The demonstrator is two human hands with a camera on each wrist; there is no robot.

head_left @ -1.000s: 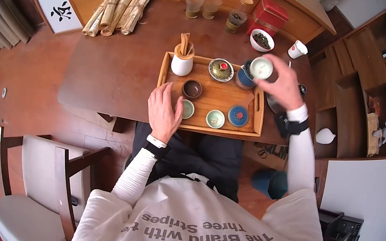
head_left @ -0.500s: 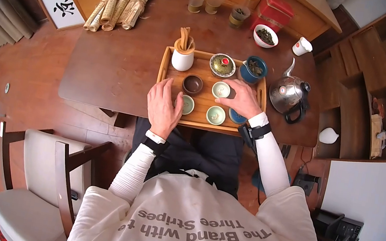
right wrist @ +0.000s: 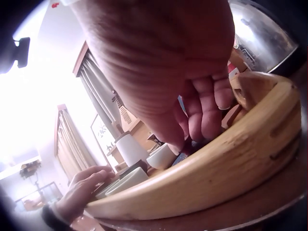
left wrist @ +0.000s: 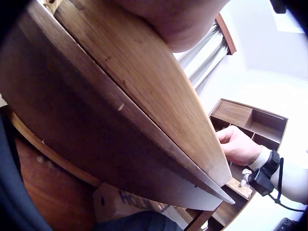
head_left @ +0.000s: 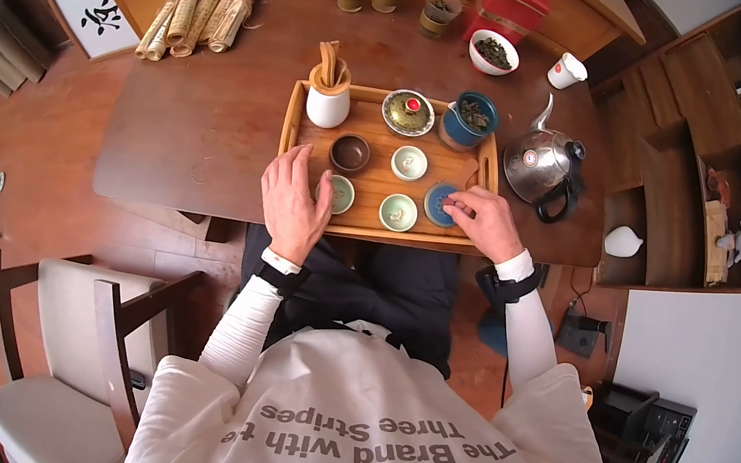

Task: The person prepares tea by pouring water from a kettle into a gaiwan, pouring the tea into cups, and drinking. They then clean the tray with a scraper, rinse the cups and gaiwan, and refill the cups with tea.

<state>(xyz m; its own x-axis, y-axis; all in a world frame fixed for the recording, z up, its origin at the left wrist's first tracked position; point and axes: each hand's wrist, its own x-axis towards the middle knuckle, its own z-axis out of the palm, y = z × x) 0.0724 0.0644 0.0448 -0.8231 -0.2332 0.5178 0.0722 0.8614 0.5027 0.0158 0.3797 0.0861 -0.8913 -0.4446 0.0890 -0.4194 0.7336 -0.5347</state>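
A wooden tray (head_left: 370, 195) holds the tea things at the table's near edge. At its front right corner lies a round blue lid (head_left: 434, 204), and my right hand (head_left: 487, 224) pinches its small dark red knob. My left hand (head_left: 294, 205) rests over the tray's front left side with fingers relaxed, partly covering a pale green cup (head_left: 343, 196). A second green cup (head_left: 398, 213) and a whitish cup (head_left: 408, 163) stand mid-tray, beside a dark brown cup (head_left: 349, 153). Behind the lid, a blue lidless pot (head_left: 456, 135) contains tea leaves.
A patterned lidded bowl (head_left: 407, 114) and a white holder (head_left: 327, 109) with wooden tools line the tray's back. A steel kettle (head_left: 536, 166) stands right of it. Farther back are a red tin (head_left: 508, 6), a bowl of leaves (head_left: 494, 53) and bamboo scrolls (head_left: 202, 11).
My right hand brought the whitish cup from beside the blue pot down onto the tray, let go, and moved right and nearer to the blue lid. The left hand stayed in place.
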